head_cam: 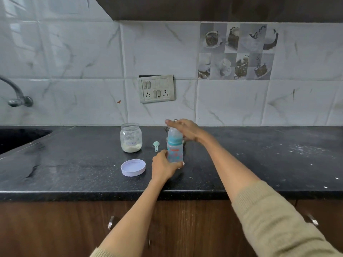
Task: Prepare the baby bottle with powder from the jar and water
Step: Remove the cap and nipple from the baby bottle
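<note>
1. We see a black speckled counter (241,164) below marble-look wall tiles (74,52) — switchboard (156,89) behind.
2. Our left hand (163,166) grips the upright baby bottle (174,149); our right hand (185,129), fingers straight, rests on its top.
3. Open powder jar (131,137), lid (133,167), scoop (156,145) lie left of the bottle — apart.

The baby bottle (174,152) in the left hand (163,166) is clear blue-tinted, with a teal collar and small orange and teal prints. Left of that hand lies a pale lilac lid (133,167); beyond it stands a clear glass jar (131,137) of cream-white powder with a white label. Between jar and bottle lies a mint-green scoop (156,145). The countertop (259,160) under both hands is speckled black, dusted white right of the right hand (185,129). Sleeves (274,219) are beige knit. Wall tiles (74,52) are white, grey-veined.
</note>
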Tool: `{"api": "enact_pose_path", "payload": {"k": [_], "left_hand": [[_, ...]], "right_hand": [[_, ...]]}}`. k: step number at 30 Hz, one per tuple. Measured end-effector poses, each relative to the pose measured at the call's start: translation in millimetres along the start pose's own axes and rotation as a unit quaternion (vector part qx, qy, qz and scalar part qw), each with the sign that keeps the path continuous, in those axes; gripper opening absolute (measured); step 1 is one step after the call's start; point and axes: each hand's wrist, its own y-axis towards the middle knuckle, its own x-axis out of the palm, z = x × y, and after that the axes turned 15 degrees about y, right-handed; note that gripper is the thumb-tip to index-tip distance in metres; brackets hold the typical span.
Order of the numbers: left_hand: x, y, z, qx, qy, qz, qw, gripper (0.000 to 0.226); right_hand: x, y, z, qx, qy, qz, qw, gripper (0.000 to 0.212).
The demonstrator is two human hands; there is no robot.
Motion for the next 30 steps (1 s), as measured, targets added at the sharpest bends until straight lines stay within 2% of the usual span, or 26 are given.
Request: {"api": "enact_pose_path", "payload": {"k": [3, 5, 7, 10, 12, 16, 20, 23, 26, 30], "left_hand": [[2, 3, 1, -0.006, 0.007, -0.009, 1.000, 0.052], [2, 6, 5, -0.012, 0.018, -0.012, 1.000, 0.055], [3, 8, 12, -0.016, -0.005, 0.010, 1.000, 0.059], [2, 7, 21, -0.006, -0.085, 0.085, 0.993, 0.053], [2, 8, 23, 0.009, -0.113, 0.107, 0.988, 0.049], [5, 9, 23, 0.019, -0.136, 0.111, 0.984, 0.041], [8, 13, 19, 0.031, -0.155, 0.104, 0.982, 0.024], [9, 16, 17, 0.039, -0.158, 0.097, 0.982, 0.028], [9, 17, 16, 0.048, -0.165, 0.097, 0.980, 0.021], [10, 18, 14, 0.056, -0.160, 0.107, 0.980, 0.024]], "right_hand": [[-4, 3, -35, -0.010, -0.181, 0.009, 0.983, 0.073], [-3, 6, -49, 0.021, -0.309, -0.029, 0.950, 0.069], [-1, 10, -54, 0.037, -0.362, -0.052, 0.930, 0.059], [2, 15, -48, 0.023, -0.349, -0.048, 0.936, 0.051], [3, 14, -45, 0.011, -0.340, -0.044, 0.939, 0.049], [-1, 17, -40, 0.011, -0.327, -0.061, 0.943, 0.047], [-4, 21, -40, 0.007, -0.319, -0.079, 0.944, 0.050], [-6, 26, -44, 0.013, -0.315, -0.117, 0.942, 0.048], [-8, 27, -53, 0.029, -0.307, -0.167, 0.937, 0.037], [-8, 26, -63, 0.045, -0.320, -0.203, 0.924, 0.036]]}}
